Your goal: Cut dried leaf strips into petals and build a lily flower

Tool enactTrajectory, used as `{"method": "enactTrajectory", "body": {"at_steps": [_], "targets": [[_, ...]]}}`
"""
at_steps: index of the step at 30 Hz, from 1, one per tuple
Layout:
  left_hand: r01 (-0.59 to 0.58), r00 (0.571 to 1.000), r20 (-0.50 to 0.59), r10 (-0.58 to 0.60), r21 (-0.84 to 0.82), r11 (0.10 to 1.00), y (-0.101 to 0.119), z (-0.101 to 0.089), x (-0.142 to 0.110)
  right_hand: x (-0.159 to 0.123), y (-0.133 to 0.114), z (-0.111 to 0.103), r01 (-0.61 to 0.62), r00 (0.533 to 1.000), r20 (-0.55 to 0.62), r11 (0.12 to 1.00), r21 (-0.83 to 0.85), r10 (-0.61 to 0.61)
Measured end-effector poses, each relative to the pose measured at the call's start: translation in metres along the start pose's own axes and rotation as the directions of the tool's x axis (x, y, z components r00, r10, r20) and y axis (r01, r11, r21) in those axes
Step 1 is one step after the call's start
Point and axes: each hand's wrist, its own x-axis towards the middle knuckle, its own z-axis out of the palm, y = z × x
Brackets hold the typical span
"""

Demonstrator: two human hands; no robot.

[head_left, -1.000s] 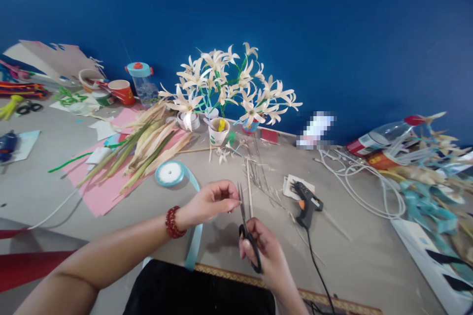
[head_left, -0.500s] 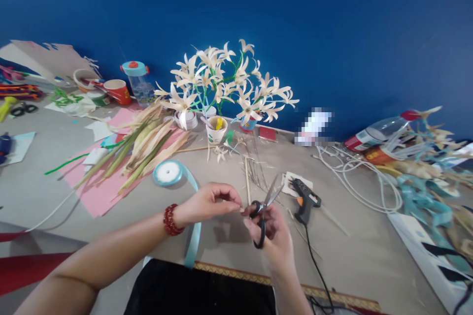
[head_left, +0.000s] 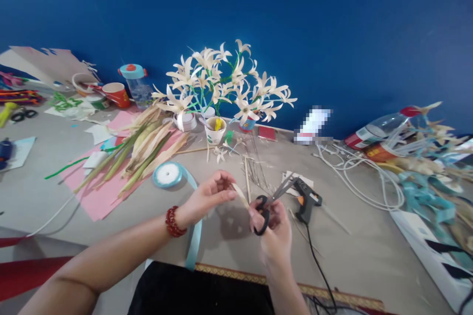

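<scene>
Between my hands, above the table's front part, stretches a narrow cream strip of corn husk (head_left: 241, 195). My left hand (head_left: 211, 195), with a red bead bracelet at the wrist, pinches the strip's upper left end. The fingers of my right hand (head_left: 276, 236) are closed on a pair of black-handled scissors (head_left: 265, 220), whose blades point up and right, away from the strip. The strip's lower end meets my right thumb and fingertips. Left of my hands lies a roll of light blue ribbon (head_left: 167, 175), its tail running down to the table edge.
Dried corn husks (head_left: 146, 150) lie on pink paper (head_left: 90, 202) to the left. Husk flowers (head_left: 221, 78) stand in cups at the back. A glue gun (head_left: 306, 200) with a black cord rests to the right, near a white cable (head_left: 345, 177) and a plastic bottle (head_left: 384, 128).
My hands have moved apart slightly, my left rising, so the husk strip now shows at length between them. The scissors have turned clockwise and their blades are closer together.
</scene>
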Motion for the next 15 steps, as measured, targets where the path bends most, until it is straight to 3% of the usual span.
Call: {"method": "enactTrajectory", "body": {"at_steps": [4, 7, 15], "targets": [[0.099, 0.995, 0.031, -0.096, -0.130, 0.987, -0.007, 0.007, -0.002, -0.001, 0.006, 0.004, 0.022, 0.998, -0.059, 0.997, 0.079, -0.017], [0.106, 0.993, -0.020, -0.112, -0.202, 0.974, -0.009, 0.008, -0.003, -0.001, 0.007, 0.007, 0.045, 0.996, -0.078, 0.995, 0.090, -0.038], [0.056, 0.998, -0.020, -0.056, 0.009, 0.998, -0.003, 0.010, -0.004, -0.002, 0.006, 0.011, 0.039, 0.999, -0.011, 0.999, -0.035, -0.039]]}}
